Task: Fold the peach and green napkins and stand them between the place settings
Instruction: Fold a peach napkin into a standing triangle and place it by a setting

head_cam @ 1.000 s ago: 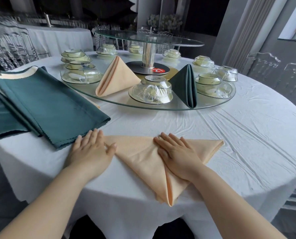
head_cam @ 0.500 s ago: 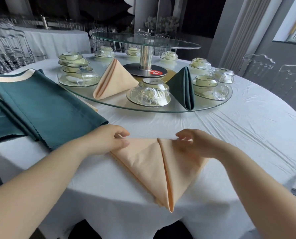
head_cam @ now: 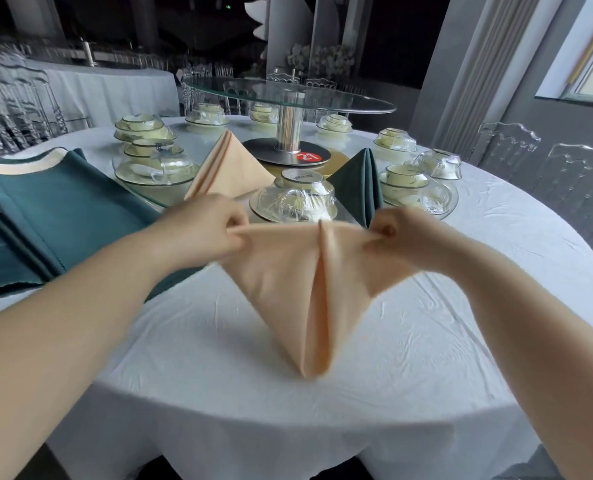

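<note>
- Head view shows our left hand [head_cam: 201, 232] and right hand [head_cam: 404, 237] each pinching an upper corner of the folded peach napkin [head_cam: 281, 271], with fingers and thumb closed on the cloth.
- The triangle hangs between the two grips. Its point is below them, near the table [head_cam: 461, 358], but blur hides whether it touches.
- We judge this step to be swinging the corners back so the napkin can stand.
- To do it well, we should keep both pinches level, the pull even, and the centre split midway between the grips.
- Beyond the grips, a standing peach napkin [head_cam: 231, 168] and a standing green napkin [head_cam: 357, 188] flank a wrapped bowl [head_cam: 295, 199]; ours should stand the same way between settings.
- Left of our left grip, the green napkin stack [head_cam: 63, 209] lies flat.
</note>
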Available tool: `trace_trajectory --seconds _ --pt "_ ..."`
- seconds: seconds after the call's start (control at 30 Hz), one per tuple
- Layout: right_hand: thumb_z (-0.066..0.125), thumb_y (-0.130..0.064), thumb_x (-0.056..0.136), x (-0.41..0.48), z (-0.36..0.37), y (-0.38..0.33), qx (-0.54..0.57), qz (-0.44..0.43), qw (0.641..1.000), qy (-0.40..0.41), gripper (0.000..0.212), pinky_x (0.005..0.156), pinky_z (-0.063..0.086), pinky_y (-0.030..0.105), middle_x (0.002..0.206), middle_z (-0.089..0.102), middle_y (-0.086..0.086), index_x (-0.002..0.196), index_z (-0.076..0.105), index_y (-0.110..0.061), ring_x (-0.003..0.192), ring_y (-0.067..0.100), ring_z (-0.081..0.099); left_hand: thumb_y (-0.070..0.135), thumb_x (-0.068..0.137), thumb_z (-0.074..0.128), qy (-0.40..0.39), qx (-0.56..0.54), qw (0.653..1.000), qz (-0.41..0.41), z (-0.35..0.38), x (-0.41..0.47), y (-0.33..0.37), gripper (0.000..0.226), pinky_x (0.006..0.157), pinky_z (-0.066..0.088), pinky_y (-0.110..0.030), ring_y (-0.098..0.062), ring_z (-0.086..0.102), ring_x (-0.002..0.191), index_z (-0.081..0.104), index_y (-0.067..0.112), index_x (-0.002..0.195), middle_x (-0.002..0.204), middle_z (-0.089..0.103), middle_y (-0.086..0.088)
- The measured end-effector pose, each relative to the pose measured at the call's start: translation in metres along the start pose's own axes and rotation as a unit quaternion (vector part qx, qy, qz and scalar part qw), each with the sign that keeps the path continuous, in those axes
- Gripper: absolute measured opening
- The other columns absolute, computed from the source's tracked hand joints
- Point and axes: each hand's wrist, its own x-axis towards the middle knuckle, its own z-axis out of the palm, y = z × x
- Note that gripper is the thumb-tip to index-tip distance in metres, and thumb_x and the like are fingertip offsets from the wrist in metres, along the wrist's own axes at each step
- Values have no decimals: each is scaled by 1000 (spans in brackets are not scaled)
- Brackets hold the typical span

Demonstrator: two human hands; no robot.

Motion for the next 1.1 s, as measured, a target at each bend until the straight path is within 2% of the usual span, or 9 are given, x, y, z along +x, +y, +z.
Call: trace_trajectory --seconds 0.13,0.2,0.47,0.57,0.63,0.7,0.83,0.97,1.1 --pt "58 -15 80 -2 -17 -9 -63 -111 947 296 10 70 24 30 80 55 5 71 54 -12 85 28 51 8 78 57 321 44 942 86 -19 -3 1 9 62 29 -30 -30 50 81 61 11 71 80 55 -8" --pt "51 -15 71 -6 -10 -10 -89 -142 912 373 11 69 26 29 79 61 10 72 58 -7 78 31 58 12 74 53 374 82 911 151 -11 -10 -9 13 62 30 -33 -31 50 79 63 5 71 81 61 -15" --pt "41 -26 60 -54 90 11 -75 -198 963 164 19 79 34 22 80 66 0 73 53 -19 79 21 64 25 59 37 138 81 962 222 79 -67 -48 22 81 33 -26 -12 46 86 40 26 81 81 69 -1" --pt "41 -48 60 -62 99 14 -14 -176 982 65 41 87 29 16 102 63 -7 94 52 -26 97 15 60 47 72 41 91 73 973 199 86 -78 -47 29 95 20 -17 -5 46 95 60 31 87 91 70 7" --pt "35 -60 57 -59 93 13 52 -145 988 15 66 93 21 14 120 51 -13 110 55 -26 115 7 46 61 87 26 91 67 974 196 86 -78 -35 56 94 23 -16 -4 45 100 70 26 87 96 70 10" --pt "37 -64 58 -51 90 10 117 -124 985 14 72 92 25 16 116 45 -15 113 57 -22 112 5 42 57 92 15 97 51 972 207 87 -74 -16 65 91 25 -16 -1 49 97 71 25 85 94 70 11" --pt "60 -33 86 -18 89 1 256 -9 966 15 27 79 34 16 107 57 -6 107 61 -17 101 12 54 67 72 14 42 -19 990 135 95 -62 15 76 90 19 -13 -6 49 114 63 23 110 118 57 14" --pt "59 -17 87 17 88 -6 346 24 937 -32 36 71 37 15 114 54 -4 123 53 -13 98 10 47 63 80 28 19 -42 995 94 112 -57 18 60 89 20 -12 -5 39 119 52 27 122 129 45 16" --pt "58 -10 87 39 86 -11 430 18 899 -79 40 84 36 17 113 52 -2 125 50 -14 104 9 47 59 68 23 12 -71 994 78 115 -59 16 65 88 16 -11 -3 34 122 52 35 121 134 38 18"
